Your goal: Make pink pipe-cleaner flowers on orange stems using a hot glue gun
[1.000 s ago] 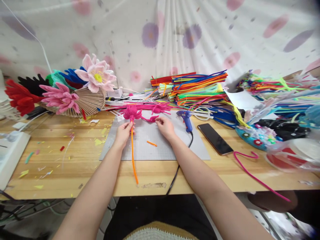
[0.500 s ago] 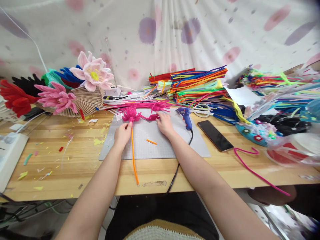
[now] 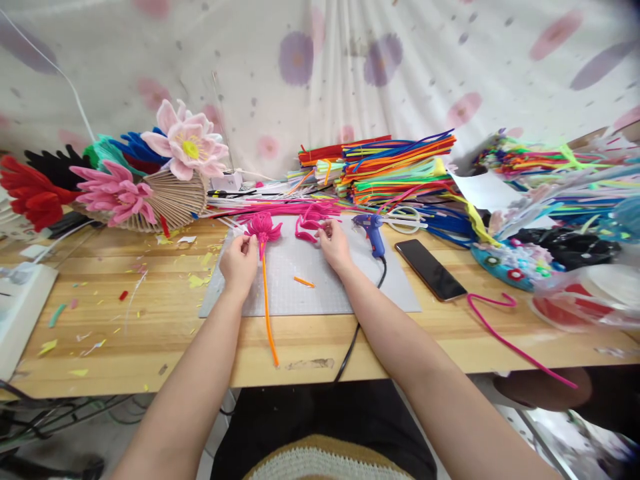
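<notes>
A magenta pipe-cleaner flower [image 3: 263, 228] with a long orange pipe-cleaner stem [image 3: 267, 313] lies over the grey cutting mat [image 3: 295, 303]. At its left side, my left hand [image 3: 240, 263] is closed, with thumb and fingertips pinched against the flower just beside its base. My right hand [image 3: 335, 245] pinches one end of a bent magenta pipe-cleaner petal [image 3: 306, 235], a short gap to the right of the flower. The fingertips partly hide what they grip. A short orange pipe-cleaner piece [image 3: 303, 282] lies on the mat between my hands.
A blue glue gun [image 3: 371, 233] rests right of my right hand, its black cord running toward me. Beyond it lies a phone [image 3: 430, 270]. Pipe-cleaner bundles [image 3: 400, 167] are stacked behind. Finished flowers [image 3: 185, 143] stand at left. A bent magenta pipe cleaner [image 3: 520, 347] overhangs the front edge.
My left hand has shifted from below the flower's base to its left side. My right hand has turned and lifted slightly, the magenta petal now pinched and swung apart from the flower.
</notes>
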{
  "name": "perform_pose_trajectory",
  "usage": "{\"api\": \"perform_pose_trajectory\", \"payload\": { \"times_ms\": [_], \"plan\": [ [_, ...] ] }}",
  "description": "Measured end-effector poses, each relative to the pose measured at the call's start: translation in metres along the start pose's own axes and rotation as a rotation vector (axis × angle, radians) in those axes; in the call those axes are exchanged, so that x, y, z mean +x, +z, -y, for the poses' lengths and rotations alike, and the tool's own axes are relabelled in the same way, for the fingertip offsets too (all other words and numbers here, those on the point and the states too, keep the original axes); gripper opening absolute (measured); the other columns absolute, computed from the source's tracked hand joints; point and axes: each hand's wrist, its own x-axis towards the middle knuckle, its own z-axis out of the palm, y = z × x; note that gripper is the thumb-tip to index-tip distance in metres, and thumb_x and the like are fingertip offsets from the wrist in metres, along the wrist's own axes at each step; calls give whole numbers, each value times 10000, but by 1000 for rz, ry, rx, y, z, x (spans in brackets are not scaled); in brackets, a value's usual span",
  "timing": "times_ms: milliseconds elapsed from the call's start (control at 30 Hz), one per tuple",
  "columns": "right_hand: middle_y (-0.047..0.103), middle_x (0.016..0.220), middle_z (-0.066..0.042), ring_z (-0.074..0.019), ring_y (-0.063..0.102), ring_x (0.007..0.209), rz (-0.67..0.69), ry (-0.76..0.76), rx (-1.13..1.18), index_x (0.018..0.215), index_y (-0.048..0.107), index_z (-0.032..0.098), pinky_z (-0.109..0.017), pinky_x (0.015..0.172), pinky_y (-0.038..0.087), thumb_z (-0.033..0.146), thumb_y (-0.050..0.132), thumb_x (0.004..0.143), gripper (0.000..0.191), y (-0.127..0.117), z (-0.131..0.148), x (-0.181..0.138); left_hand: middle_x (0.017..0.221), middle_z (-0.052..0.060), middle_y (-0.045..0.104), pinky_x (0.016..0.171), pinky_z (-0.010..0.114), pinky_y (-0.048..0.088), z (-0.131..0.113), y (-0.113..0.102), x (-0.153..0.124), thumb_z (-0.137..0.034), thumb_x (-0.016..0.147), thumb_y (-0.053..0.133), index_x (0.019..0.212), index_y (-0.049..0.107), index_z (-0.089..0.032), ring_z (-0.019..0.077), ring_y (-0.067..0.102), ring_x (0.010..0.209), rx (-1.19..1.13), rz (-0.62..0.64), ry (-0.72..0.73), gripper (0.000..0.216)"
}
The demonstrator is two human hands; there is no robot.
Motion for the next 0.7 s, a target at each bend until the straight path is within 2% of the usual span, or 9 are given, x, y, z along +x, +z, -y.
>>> {"api": "perform_pose_trajectory", "payload": {
  "times_ms": [100,233,300,467,567,700],
  "plan": [
    [601,803,-38,-175,540,777,-89,-11,-5,865,476,203,-309,721,393,264,428,792,107,-4,6,-3,558,-13,457,561,231,300,-8,-3,-7,-427,790,466,644,529,-187,113,417,562,-61,17,134,288],
    [586,823,-78,-235,499,850,-158,61,-230,817,509,206,-354,745,376,258,501,744,90,-8,13,-6,535,-21,408,547,228,292,-13,-4,-10,-428,792,463,596,484,-185,103,384,546,-102,9,154,314],
    [577,885,-97,-259,473,900,-133,51,-327,855,541,195,-371,771,367,272,552,717,158,-7,15,-7,525,-28,388,533,228,284,-11,-4,-8,-422,788,466,616,500,-184,99,360,522,-137,-25,119,295],
    [543,931,-118,-269,445,950,33,-166,-440,924,622,194,-386,827,350,391,550,763,264,1,12,-9,584,-19,472,556,222,312,-2,-5,1,-395,771,481,737,565,-174,103,408,553,-187,-41,94,238],
    [555,910,-138,-280,450,949,112,-129,-494,892,632,175,-391,808,354,357,538,781,233,4,6,-7,573,-18,469,564,223,316,0,-5,2,-359,777,464,689,551,-177,106,416,562,-150,-34,92,220],
    [587,839,-98,-231,492,855,62,-50,-362,821,596,175,-346,759,365,304,449,825,196,2,3,-3,519,-34,385,551,224,304,-3,-6,-1,-345,782,460,596,488,-182,100,366,531,-120,-42,96,248]
  ]
}}
